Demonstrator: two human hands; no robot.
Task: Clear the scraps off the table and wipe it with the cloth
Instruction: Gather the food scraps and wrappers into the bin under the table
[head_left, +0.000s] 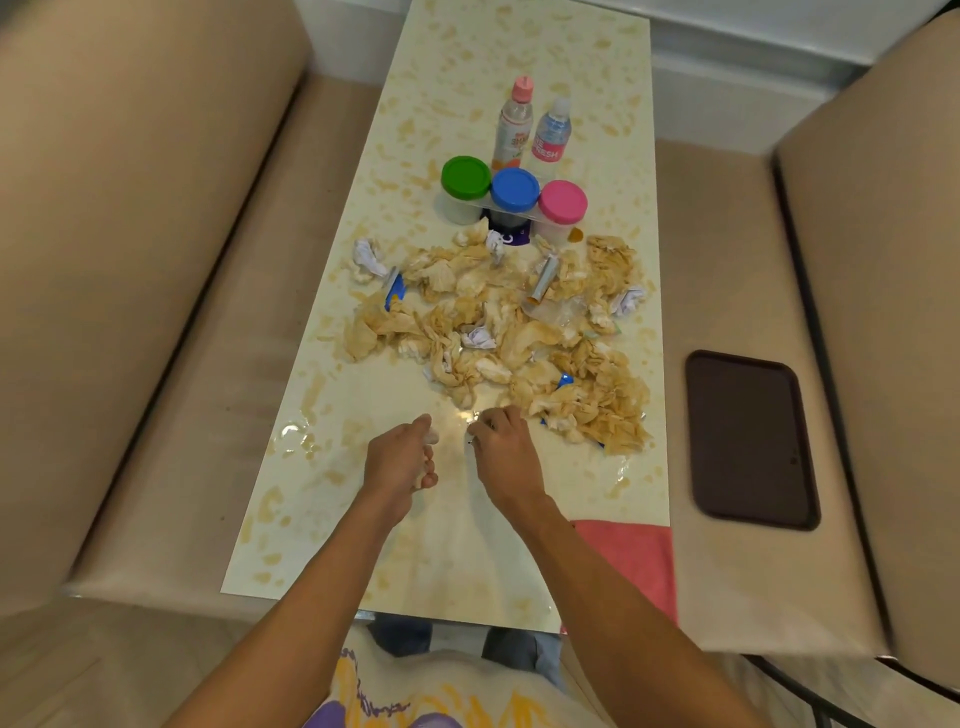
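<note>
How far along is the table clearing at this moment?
Barely begun. Nothing looks done: the scrap pile covers the stained table. In hand: the left hand grips a white scrap, the right hand pinches a small piece. Left: the pile, then wiping; the pink cloth lies unused at the near edge.

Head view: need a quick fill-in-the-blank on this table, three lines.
1. The middle jar in the row of three has a ___ lid.
2. Behind that row stand ___ bottles.
3. The pink cloth lies beside the person's ___ forearm.
Missing: blue; two; right.
</note>
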